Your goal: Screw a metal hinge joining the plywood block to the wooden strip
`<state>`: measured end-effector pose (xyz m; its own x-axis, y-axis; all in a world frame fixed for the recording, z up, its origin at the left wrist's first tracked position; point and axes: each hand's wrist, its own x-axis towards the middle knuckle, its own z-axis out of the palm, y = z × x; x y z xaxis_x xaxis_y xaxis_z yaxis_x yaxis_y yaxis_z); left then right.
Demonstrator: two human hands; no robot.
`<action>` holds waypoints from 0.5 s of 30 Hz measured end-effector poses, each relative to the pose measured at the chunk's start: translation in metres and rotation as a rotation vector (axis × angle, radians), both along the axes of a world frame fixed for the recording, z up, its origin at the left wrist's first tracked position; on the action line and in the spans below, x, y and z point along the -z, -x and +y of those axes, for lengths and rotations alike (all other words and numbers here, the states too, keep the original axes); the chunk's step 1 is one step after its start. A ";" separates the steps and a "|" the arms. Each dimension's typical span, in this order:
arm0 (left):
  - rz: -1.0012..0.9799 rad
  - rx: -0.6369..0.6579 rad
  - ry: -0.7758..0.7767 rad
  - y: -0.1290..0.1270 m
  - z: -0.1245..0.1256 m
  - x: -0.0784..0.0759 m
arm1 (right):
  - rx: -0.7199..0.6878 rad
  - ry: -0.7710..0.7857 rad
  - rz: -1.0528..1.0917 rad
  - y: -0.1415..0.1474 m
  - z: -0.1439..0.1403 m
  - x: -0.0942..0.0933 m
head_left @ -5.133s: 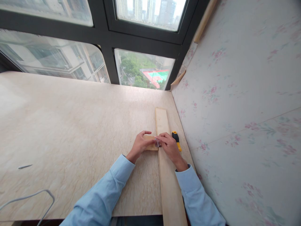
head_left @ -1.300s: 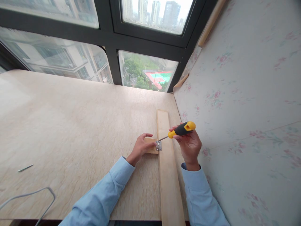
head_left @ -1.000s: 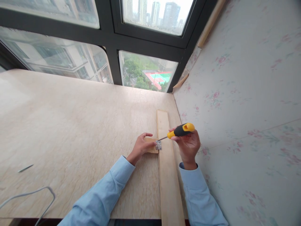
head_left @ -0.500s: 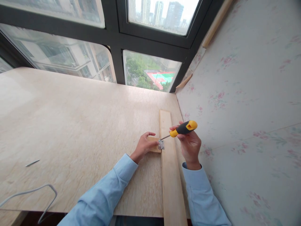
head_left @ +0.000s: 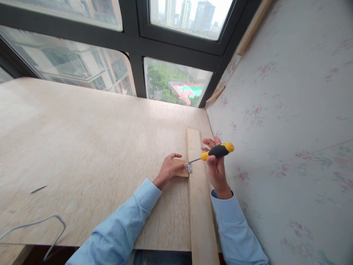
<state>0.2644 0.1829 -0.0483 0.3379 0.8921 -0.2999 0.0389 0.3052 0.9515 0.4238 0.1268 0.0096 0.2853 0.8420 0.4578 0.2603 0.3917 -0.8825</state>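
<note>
A long pale wooden plank (head_left: 199, 206) lies along the table's right side, next to the wall. A small wooden block (head_left: 181, 168) butts against its left edge, and a small metal hinge (head_left: 189, 168) bridges the two. My left hand (head_left: 168, 170) presses down on the block. My right hand (head_left: 215, 162) holds a yellow and black screwdriver (head_left: 217, 151), its fingers partly spread around the handle. The screwdriver's tip rests on the hinge.
The marble-patterned table (head_left: 82, 147) runs back to a dark-framed window (head_left: 132, 40). A floral wallpapered wall (head_left: 284, 121) stands close on the right. A loose nail or screw (head_left: 38, 189) lies at far left, and a bent white wire (head_left: 33, 228) sits at the near left edge.
My right hand picked up the screwdriver from beside the plank and set its tip on the hinge. Its fingers have just shifted on the handle. My left hand stays on the block.
</note>
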 end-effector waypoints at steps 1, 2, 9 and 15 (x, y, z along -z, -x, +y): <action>-0.007 0.000 0.000 0.000 0.000 0.001 | -0.068 0.019 0.030 0.000 0.000 -0.001; -0.015 0.000 0.000 0.000 0.000 0.001 | -0.133 0.035 0.064 0.001 0.000 -0.003; -0.005 0.003 -0.010 0.000 0.001 0.003 | -0.293 0.101 0.139 0.004 -0.004 -0.016; 0.004 0.002 -0.010 0.001 0.000 -0.003 | 0.252 0.120 -0.270 0.008 -0.004 -0.009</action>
<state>0.2637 0.1824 -0.0457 0.3381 0.8945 -0.2924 0.0435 0.2955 0.9543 0.4162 0.1226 0.0190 0.3727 0.8129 0.4476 0.5648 0.1840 -0.8044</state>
